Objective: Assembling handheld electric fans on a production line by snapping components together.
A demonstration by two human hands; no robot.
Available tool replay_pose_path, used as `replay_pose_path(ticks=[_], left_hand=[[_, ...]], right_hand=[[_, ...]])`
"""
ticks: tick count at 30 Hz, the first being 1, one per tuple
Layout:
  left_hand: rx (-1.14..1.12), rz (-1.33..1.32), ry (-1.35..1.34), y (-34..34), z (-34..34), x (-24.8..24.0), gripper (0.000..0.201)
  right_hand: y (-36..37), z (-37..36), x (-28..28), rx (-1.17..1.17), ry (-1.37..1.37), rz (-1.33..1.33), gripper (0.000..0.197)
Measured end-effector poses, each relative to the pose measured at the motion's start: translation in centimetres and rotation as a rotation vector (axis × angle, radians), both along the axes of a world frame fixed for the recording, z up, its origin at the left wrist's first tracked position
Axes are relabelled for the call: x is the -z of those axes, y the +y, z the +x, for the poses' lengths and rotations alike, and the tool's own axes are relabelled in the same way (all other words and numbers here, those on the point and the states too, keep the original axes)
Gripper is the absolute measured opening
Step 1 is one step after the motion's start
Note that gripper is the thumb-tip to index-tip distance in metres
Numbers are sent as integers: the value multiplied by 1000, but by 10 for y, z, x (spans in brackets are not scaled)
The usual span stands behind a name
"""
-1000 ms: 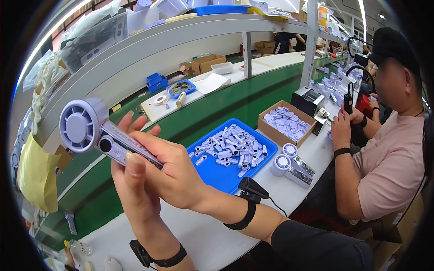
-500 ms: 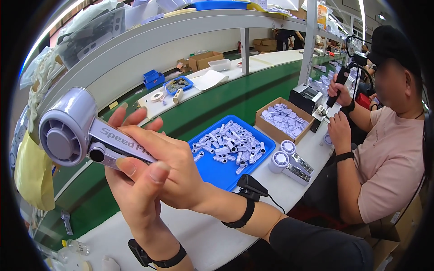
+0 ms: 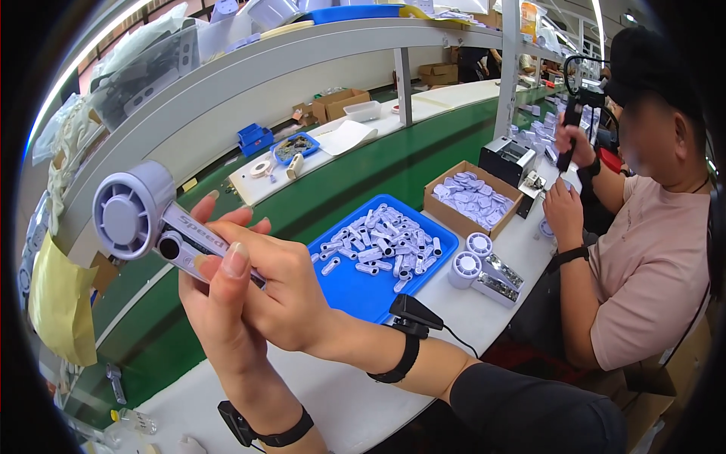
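Note:
Both my hands close round a pale lilac handheld fan [image 3: 134, 212], raised at the left with its round grille to the left. My left hand [image 3: 219, 325] holds the handle from below, its fingertips showing behind it. Over the handle lies my right hand [image 3: 283, 284], fingers closed on it. A narrow lilac cover piece [image 3: 175, 253] with a dark round end lies along the handle's open side, pinched under the fingers; whether it is seated I cannot tell. Similar pieces [image 3: 386, 242] fill part of a blue tray [image 3: 344, 291]. Two more fans [image 3: 484, 265] lie with circuitry exposed.
A cardboard box [image 3: 495, 231] of lilac plates stands right of the tray. Beyond runs a green conveyor belt [image 3: 446, 144]. At the right a co-worker [image 3: 643, 257] holds a black power driver [image 3: 571, 136]. A clear bottle [image 3: 136, 420] stands at lower left.
The fan and both hands have shifted slightly right and down in view, still gripping. The co-worker's driver has tipped more upright.

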State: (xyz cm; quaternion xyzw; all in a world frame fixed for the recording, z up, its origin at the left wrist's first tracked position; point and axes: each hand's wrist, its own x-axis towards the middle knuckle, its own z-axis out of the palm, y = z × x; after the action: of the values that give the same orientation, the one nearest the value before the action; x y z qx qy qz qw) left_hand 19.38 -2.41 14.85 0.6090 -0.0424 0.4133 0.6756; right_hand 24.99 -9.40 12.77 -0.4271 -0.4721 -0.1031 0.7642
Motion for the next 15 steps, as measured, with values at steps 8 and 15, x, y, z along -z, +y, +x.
replay_pose_path(ticks=[8, 15], left_hand=[[67, -154, -133, 51, -12, 5, 75], [10, 127, 26, 56, -25, 6, 57]], right_hand=[[-8, 11, -10, -324, 172, -295, 38], [-22, 18, -17, -388, -28, -659, 43]])
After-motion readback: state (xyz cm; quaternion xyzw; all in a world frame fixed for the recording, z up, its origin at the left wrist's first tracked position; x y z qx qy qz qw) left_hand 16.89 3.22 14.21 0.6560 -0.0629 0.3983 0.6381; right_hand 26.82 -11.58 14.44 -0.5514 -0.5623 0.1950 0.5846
